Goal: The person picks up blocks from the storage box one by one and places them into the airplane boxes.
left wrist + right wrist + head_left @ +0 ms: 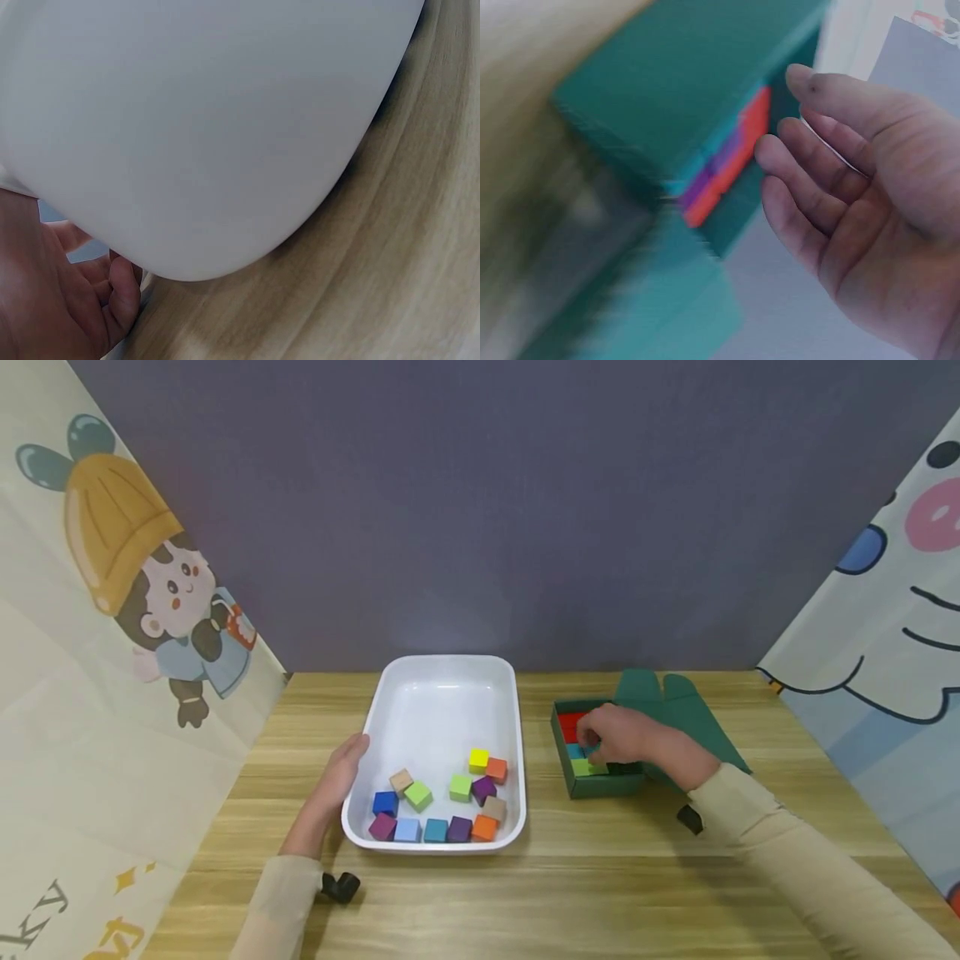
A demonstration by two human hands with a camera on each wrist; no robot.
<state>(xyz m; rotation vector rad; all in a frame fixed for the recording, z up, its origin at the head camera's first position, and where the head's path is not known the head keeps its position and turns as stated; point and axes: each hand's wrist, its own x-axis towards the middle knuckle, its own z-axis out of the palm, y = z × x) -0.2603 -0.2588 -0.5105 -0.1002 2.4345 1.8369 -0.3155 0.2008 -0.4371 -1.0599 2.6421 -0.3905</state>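
A white tray point(450, 718) holds several coloured cubes gathered toward its near end, among them a yellow cube point(478, 761) and a blue cube point(386, 802). My left hand point(341, 777) rests against the tray's left side; in the left wrist view its fingers point(124, 292) bend loosely beside the tray wall. Over an open green box point(604, 787) on the right is my right hand point(618, 735), fingers bent downward. Red cubes point(570, 727), blue ones and light green cubes point(583, 767) lie inside the box. The right wrist view shows nothing between thumb and fingers point(795, 195).
The box's green lid point(697, 722) lies folded back to the right, under my right forearm. Both tray and box stand on a wooden table point(480, 902). A dark panel point(480, 510) rises behind the table, and printed sheets hang on both sides.
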